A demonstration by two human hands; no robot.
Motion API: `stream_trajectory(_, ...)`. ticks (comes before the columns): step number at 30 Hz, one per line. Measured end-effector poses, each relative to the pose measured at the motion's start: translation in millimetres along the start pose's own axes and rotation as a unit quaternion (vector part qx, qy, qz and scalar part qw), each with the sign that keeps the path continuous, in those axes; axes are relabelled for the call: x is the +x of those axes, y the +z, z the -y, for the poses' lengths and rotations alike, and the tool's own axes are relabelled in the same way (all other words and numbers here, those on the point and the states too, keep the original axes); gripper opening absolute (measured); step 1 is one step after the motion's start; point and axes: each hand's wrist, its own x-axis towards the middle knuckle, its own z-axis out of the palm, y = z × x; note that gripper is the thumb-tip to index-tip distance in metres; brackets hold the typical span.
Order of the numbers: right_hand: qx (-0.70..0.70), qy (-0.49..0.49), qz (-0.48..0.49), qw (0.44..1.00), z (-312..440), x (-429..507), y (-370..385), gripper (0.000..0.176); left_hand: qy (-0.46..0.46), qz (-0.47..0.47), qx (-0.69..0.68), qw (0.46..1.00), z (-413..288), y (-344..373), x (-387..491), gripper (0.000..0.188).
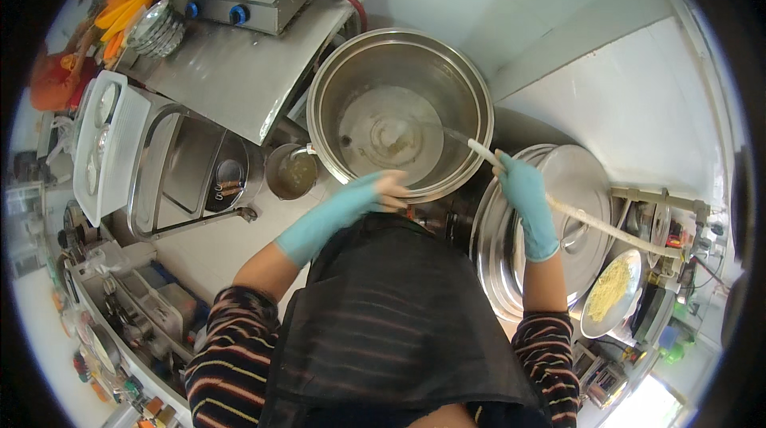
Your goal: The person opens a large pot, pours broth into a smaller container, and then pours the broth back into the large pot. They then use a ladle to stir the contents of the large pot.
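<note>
My right hand (pixel 522 191), in a blue-green glove, grips a pale hose (pixel 486 154) just behind its tip. Water runs from the hose into a large steel pot (pixel 402 33), where rippling water covers part of the bottom. Blurred by motion, my left hand (pixel 377 188) is over the pot's near rim, its glove leaving the fingers uncovered. It appears to hold nothing; whether it touches the rim is unclear. A spout on the pot's left side reaches over a smaller metal pot (pixel 291 172) that contains cloudy liquid.
Large lidded steel pots (pixel 577 188) stand at the right, beside a bowl of noodles (pixel 610 293). A steel counter (pixel 239 75) carries a griddle (pixel 263 9) and stacked metal bowls (pixel 157 30). Left are a sink (pixel 194 159) and a white tray (pixel 128 129).
</note>
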Motion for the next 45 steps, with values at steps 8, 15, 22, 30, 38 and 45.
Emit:
stream_trajectory(8,0.014,-0.026,0.045,0.999,-5,40,-17,0.028,-0.005,-0.472,-0.057,0.88,114,-143,-113,0.057)
stream_trajectory(15,0.002,-0.039,0.046,0.998,-12,57,-20,0.027,-0.161,-0.486,-0.02,0.859,225,-173,-155,0.054)
stream_trajectory(22,-0.03,-0.055,0.043,0.997,-15,62,-17,0.024,-0.205,-0.505,-0.026,0.838,253,-164,-179,0.054)
stream_trajectory(30,-0.07,-0.063,0.056,0.994,-13,64,-14,0.02,-0.139,-0.496,0.009,0.857,223,-155,-168,0.056)
stream_trajectory(38,-0.108,-0.044,0.072,0.991,-11,62,-12,0.017,-0.139,-0.47,0.03,0.871,223,-152,-167,0.053)
stream_trajectory(45,-0.009,-0.081,0.07,0.994,-14,58,-11,0.025,-0.161,-0.494,0.02,0.854,242,-161,-182,0.051)
